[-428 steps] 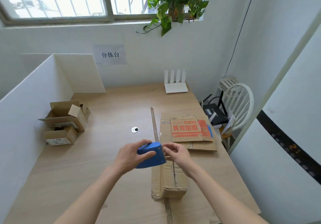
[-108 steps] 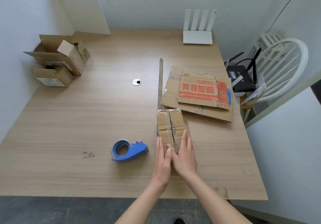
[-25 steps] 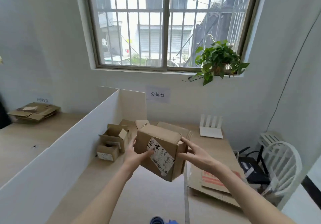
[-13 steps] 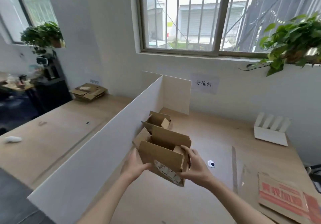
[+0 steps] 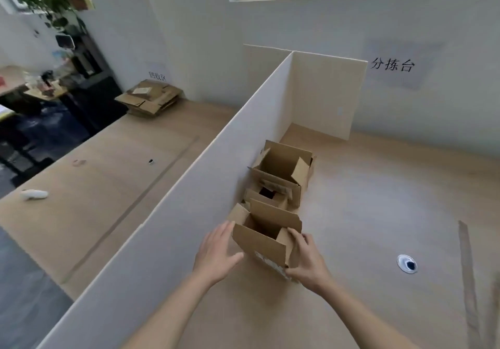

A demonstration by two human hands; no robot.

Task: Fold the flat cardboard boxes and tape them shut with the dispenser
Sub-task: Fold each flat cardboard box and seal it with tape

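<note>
A small cardboard box (image 5: 263,243) stands on the wooden table (image 5: 365,213) beside the white divider (image 5: 189,202), its top flaps open and a white label on its near face. My left hand (image 5: 216,254) presses its left side. My right hand (image 5: 305,262) grips its right corner and flap. Two more open-topped boxes (image 5: 281,175) stand in a row right behind it along the divider. The tape dispenser is out of view.
A stack of flattened cardboard (image 5: 150,98) lies on the neighbouring table beyond the divider, with a white object (image 5: 33,194) near that table's edge. A round cable hole (image 5: 406,263) sits in my table to the right. A cardboard strip (image 5: 466,273) lies at far right.
The box held up in front of me has come down onto the table by the divider, behind the other boxes. My view has swung left and tilted down.
</note>
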